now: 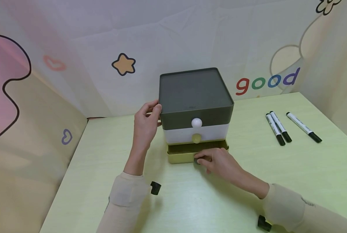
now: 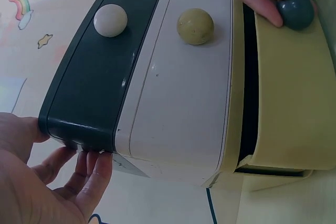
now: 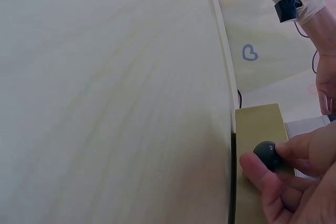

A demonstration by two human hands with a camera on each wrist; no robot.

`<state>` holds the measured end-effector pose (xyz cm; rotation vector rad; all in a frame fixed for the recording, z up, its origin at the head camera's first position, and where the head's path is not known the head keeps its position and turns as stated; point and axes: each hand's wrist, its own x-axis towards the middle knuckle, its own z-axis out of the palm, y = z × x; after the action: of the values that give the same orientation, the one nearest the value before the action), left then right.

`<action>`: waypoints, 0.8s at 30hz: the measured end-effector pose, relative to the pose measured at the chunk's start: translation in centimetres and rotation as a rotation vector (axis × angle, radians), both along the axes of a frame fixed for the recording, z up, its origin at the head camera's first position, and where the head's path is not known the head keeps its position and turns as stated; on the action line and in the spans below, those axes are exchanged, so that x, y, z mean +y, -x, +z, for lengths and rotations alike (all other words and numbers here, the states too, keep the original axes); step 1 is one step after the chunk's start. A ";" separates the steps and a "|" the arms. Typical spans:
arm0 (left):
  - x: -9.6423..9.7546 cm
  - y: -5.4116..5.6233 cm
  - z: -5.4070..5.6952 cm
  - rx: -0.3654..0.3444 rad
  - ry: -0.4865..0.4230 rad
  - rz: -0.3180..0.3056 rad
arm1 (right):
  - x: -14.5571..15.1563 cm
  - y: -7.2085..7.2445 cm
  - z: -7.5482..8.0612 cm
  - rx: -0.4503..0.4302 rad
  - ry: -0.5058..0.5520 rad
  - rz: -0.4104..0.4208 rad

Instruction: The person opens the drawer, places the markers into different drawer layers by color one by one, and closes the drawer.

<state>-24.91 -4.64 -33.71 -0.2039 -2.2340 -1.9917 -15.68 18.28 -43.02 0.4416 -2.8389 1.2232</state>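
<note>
A small desktop drawer unit stands on the table, with a dark grey top tier, a white middle tier and a yellow-green bottom drawer that is pulled partly out. My right hand pinches that drawer's dark round knob between thumb and fingers. At the unit's upper left corner, my left hand touches the dark tier; in the left wrist view its fingertips press against the side. The white knob and yellow-green knob above are untouched.
Three white markers with black caps lie to the right: a pair side by side and a single marker apart. Behind the unit hangs a printed cloth. The pale table's left edge runs along another cloth.
</note>
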 end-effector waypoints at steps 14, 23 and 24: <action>0.0 0.0 0.0 0.008 -0.002 -0.002 | -0.1 -1.7 0.0 -0.007 -0.010 0.034; 0.0 0.0 0.0 0.003 0.000 -0.007 | -0.2 -2.7 0.2 0.012 -0.017 0.046; 0.0 0.0 0.1 0.003 0.001 -0.008 | -0.2 -2.8 0.3 0.010 -0.015 0.050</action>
<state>-24.89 -4.68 -33.66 -0.2160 -2.2352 -1.9930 -12.90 18.09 -42.75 0.5204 -2.8469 1.2050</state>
